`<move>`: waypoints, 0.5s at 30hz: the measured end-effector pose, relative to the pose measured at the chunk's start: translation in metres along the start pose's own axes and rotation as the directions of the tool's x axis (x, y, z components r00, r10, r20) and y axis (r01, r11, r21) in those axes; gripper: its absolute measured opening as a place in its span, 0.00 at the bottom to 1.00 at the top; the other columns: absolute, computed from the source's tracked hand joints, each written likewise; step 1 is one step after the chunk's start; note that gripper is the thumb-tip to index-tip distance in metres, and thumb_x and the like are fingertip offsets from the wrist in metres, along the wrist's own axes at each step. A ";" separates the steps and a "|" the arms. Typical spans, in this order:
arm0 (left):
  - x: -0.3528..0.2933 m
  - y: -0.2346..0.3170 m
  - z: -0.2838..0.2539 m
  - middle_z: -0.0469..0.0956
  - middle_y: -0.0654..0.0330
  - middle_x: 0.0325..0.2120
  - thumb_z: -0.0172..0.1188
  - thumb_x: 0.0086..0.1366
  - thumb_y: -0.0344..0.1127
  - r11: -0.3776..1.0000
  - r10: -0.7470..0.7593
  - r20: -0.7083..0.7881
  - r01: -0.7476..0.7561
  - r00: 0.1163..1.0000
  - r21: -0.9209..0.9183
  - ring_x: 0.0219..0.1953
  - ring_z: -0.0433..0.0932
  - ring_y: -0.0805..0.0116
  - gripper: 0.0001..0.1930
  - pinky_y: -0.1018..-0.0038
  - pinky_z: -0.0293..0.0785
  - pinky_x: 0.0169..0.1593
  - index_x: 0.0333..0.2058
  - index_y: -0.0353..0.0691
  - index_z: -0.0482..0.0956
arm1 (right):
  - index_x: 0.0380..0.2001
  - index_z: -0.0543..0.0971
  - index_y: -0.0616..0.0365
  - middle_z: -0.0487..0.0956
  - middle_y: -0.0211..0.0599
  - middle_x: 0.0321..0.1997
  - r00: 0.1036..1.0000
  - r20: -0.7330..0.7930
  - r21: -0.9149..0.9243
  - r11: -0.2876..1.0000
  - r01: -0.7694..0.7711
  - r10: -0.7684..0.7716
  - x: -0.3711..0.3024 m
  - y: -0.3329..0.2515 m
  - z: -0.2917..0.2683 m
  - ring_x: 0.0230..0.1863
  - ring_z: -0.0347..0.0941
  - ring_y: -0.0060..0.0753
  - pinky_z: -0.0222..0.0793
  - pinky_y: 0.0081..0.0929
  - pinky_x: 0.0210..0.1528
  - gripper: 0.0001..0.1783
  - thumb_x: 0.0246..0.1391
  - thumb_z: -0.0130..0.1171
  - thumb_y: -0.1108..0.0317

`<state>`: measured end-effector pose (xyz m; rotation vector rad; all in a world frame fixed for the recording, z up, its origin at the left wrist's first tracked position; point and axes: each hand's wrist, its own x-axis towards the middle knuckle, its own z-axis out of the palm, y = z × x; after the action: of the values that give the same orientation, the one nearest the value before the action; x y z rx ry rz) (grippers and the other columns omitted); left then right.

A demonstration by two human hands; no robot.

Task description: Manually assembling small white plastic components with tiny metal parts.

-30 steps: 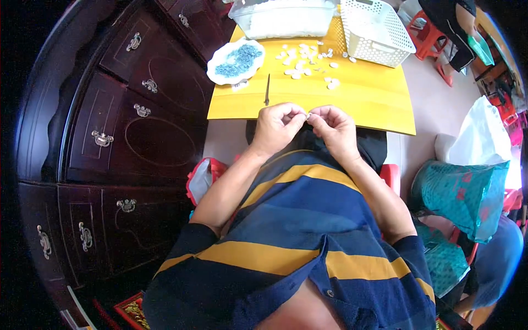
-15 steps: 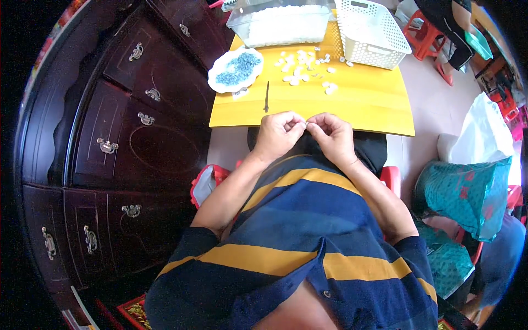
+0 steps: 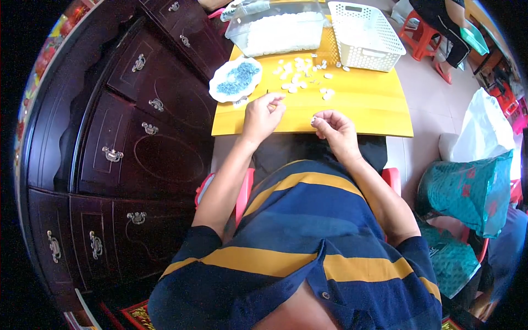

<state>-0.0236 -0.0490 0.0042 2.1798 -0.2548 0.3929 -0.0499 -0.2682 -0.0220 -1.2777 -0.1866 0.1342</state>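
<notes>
My left hand point(image 3: 263, 118) is over the left part of the yellow table, its fingers curled together. It covers most of a thin dark stick-like tool point(image 3: 268, 91); only the tip shows, and whether the fingers grip it is hidden. At the table's front edge my right hand point(image 3: 337, 133) pinches a small whitish piece point(image 3: 313, 120) between thumb and forefinger. Beyond my hands, several small white oval pieces point(image 3: 293, 88) lie scattered, with small shiny bits among them. A white scalloped dish point(image 3: 215, 91) holds a heap of small blue-grey bits point(image 3: 237, 78).
At the back of the yellow table point(image 3: 374, 110) stand a clear bin point(image 3: 235, 39) of white pieces and a white perforated basket point(image 3: 374, 58). Dark wooden drawers point(image 3: 165, 157) line my left. Teal bags point(image 3: 467, 187) are at right; another person point(image 3: 445, 33) is at far right.
My hands have parted. The left has moved left and forward over the dark tool; the right stays near the table edge with the small piece. The view has shifted slightly.
</notes>
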 end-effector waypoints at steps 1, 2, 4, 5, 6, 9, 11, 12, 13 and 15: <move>0.006 -0.002 0.000 0.78 0.64 0.27 0.61 0.58 0.29 1.000 0.004 -0.001 -0.004 1.000 0.001 0.25 0.73 0.81 0.15 0.81 0.72 0.32 0.45 0.34 0.79 | 0.36 0.79 0.61 0.78 0.25 0.27 1.000 -0.001 0.015 1.000 0.012 -0.012 0.002 0.000 -0.001 0.25 0.70 0.14 0.66 0.13 0.28 0.05 0.57 0.61 0.71; 0.011 -0.003 0.001 0.78 0.61 0.27 0.60 0.58 0.30 0.991 0.051 0.015 -0.053 0.999 0.126 0.26 0.74 0.76 0.15 0.78 0.73 0.33 0.45 0.35 0.80 | 0.36 0.79 0.61 0.78 0.25 0.27 1.000 -0.001 0.015 1.000 0.016 -0.016 0.002 -0.001 -0.002 0.25 0.70 0.14 0.66 0.13 0.28 0.05 0.57 0.61 0.71; 0.021 -0.005 0.005 0.78 0.58 0.27 0.59 0.59 0.31 0.963 0.098 0.035 -0.104 0.995 0.248 0.27 0.76 0.71 0.14 0.74 0.74 0.34 0.44 0.37 0.80 | 0.36 0.79 0.61 0.78 0.26 0.28 1.000 -0.028 0.012 1.000 -0.006 0.006 0.003 -0.002 -0.003 0.25 0.70 0.14 0.66 0.14 0.28 0.06 0.57 0.61 0.72; 0.025 -0.007 0.008 0.78 0.56 0.28 0.58 0.59 0.33 0.938 0.097 0.055 -0.110 0.994 0.330 0.29 0.77 0.64 0.14 0.69 0.75 0.36 0.44 0.40 0.81 | 0.36 0.79 0.61 0.78 0.26 0.28 1.000 -0.026 0.011 1.000 -0.003 0.004 0.003 -0.004 -0.003 0.25 0.70 0.14 0.66 0.14 0.28 0.06 0.57 0.61 0.72; 0.029 -0.008 0.011 0.77 0.53 0.28 0.57 0.60 0.36 0.905 0.094 0.074 -0.116 0.993 0.409 0.32 0.78 0.58 0.14 0.65 0.75 0.38 0.44 0.43 0.81 | 0.37 0.78 0.61 0.79 0.26 0.28 0.999 -0.032 0.004 1.000 -0.009 0.009 0.003 -0.005 -0.004 0.25 0.70 0.14 0.66 0.14 0.28 0.06 0.57 0.60 0.71; 0.035 -0.007 0.019 0.77 0.53 0.29 0.55 0.61 0.39 0.876 0.111 0.114 -0.151 0.987 0.459 0.35 0.78 0.51 0.13 0.59 0.74 0.40 0.43 0.48 0.81 | 0.37 0.78 0.61 0.79 0.27 0.29 0.999 -0.043 -0.004 1.000 -0.020 0.020 0.005 -0.005 -0.008 0.25 0.70 0.15 0.66 0.14 0.28 0.06 0.57 0.60 0.71; 0.039 -0.010 0.023 0.77 0.52 0.30 0.55 0.61 0.40 0.871 0.133 0.105 -0.167 0.985 0.462 0.36 0.78 0.51 0.12 0.59 0.74 0.40 0.41 0.48 0.82 | 0.37 0.78 0.61 0.80 0.28 0.30 0.998 -0.049 -0.005 1.000 -0.027 0.027 0.005 -0.007 -0.009 0.25 0.70 0.15 0.66 0.14 0.29 0.07 0.57 0.60 0.71; 0.039 -0.012 0.024 0.78 0.52 0.30 0.56 0.61 0.41 0.865 0.156 0.097 -0.183 0.983 0.467 0.36 0.78 0.51 0.11 0.59 0.74 0.40 0.39 0.49 0.82 | 0.37 0.78 0.61 0.80 0.28 0.30 0.998 -0.060 0.000 0.999 -0.035 0.035 0.005 -0.008 -0.008 0.25 0.70 0.15 0.66 0.14 0.29 0.07 0.58 0.60 0.70; 0.040 -0.012 0.025 0.78 0.52 0.30 0.56 0.61 0.41 0.865 0.156 0.098 -0.184 0.983 0.467 0.36 0.78 0.51 0.11 0.59 0.74 0.40 0.39 0.49 0.82 | 0.37 0.78 0.61 0.80 0.29 0.30 0.996 -0.076 0.007 0.999 -0.042 0.042 0.005 -0.009 -0.009 0.25 0.70 0.15 0.66 0.14 0.29 0.07 0.58 0.60 0.70; 0.040 -0.011 0.026 0.78 0.53 0.30 0.57 0.61 0.41 0.843 0.133 0.119 -0.175 0.984 0.508 0.36 0.78 0.51 0.09 0.59 0.75 0.40 0.35 0.47 0.83 | 0.38 0.78 0.61 0.80 0.29 0.30 0.996 -0.075 0.009 0.999 -0.041 0.042 0.006 -0.007 -0.011 0.25 0.70 0.15 0.66 0.14 0.29 0.07 0.58 0.60 0.70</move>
<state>0.0223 -0.0647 -0.0035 2.7222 -0.4089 0.5114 -0.0415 -0.2792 -0.0176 -1.2772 -0.0950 0.1224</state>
